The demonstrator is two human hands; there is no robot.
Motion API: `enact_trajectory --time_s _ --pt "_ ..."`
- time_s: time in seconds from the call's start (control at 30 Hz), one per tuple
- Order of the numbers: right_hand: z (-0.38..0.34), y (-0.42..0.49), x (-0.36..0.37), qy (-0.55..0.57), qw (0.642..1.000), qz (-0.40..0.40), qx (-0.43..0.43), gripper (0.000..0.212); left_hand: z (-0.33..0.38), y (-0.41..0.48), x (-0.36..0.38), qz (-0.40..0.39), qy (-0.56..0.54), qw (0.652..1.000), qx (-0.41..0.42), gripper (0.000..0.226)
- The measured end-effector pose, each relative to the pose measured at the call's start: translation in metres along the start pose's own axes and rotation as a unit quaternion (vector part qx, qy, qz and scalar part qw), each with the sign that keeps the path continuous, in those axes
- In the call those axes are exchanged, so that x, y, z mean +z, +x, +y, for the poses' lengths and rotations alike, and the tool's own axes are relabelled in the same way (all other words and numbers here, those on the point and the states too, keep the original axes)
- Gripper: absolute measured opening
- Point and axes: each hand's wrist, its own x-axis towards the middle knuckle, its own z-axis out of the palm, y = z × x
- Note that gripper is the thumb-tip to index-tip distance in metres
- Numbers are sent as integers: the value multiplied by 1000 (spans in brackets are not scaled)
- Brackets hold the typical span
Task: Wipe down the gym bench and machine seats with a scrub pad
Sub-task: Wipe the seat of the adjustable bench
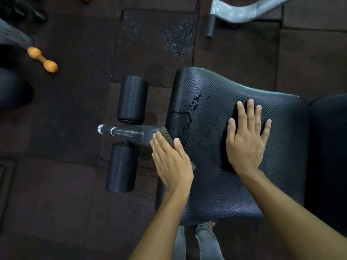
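The left hand (pixel 171 166) holds the brown scrub pad (pixel 165 135) between thumb and fairly straight fingers, pressing it against the left edge of the black textured seat (pixel 212 184), where the seat's side drops towards the support bar (pixel 120 131). Most of the pad is hidden under the hand; only its far end shows. The right hand (pixel 246 145) lies flat on the seat's top with its fingers spread wide, holding nothing, well to the right of the pad. Between the two hands a wet patch (pixel 189 117) of droplets and streaks runs down towards the left edge. Just left of the seat, two black foam rollers, the far one (pixel 132 99) and the near one (pixel 122 167), sit on either side of the bar, leaving a narrow gap beside the seat's edge. The seat's right edge meets a second black cushion (pixel 328 147). Dark rubber floor tiles (pixel 65 184) lie open to the left and far side, with an orange dumbbell (pixel 42 60) at far left and a grey metal frame (pixel 242 12) at far right.
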Motion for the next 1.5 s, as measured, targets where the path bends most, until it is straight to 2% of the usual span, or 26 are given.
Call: enact_trajectory --time_s 0.17,0.33,0.47,0.6,0.73,0.93,1.03,1.17,1.23,1.37,1.43,1.5 --pt "0 0 1 -7 1000 4 2 54 22 29 0 -3 -41 999 22 62" --pt "0 -1 1 -12 1000 11 1 54 54 66 5 -18 -25 996 88 64" --pt "0 -1 3 -24 1000 12 -2 55 82 95 10 -9 18 985 172 64" --pt "0 0 4 -35 999 15 -4 55 103 109 19 -5 100 957 271 63" --pt "1 0 4 -39 999 9 -9 55 91 93 20 -5 134 926 353 61" --pt "-1 0 -2 -26 1000 -1 -8 54 26 22 8 -29 179 901 394 60" --pt "0 1 -8 15 1000 -13 -15 52 -4 -16 7 -46 206 878 430 59" --pt "20 2 -20 79 997 13 -9 47 22 2 16 -49 213 855 471 59" --pt "31 0 -20 55 998 22 1 48 59 32 25 -37 200 864 461 59" --pt "36 -2 -12 13 1000 23 -6 50 125 97 33 -36 161 920 355 60" --pt "36 -2 -11 9 1000 28 -5 51 126 103 33 -26 162 930 328 60" --pt "36 -2 -11 9 1000 26 -4 51 107 86 29 -11 157 928 337 60"
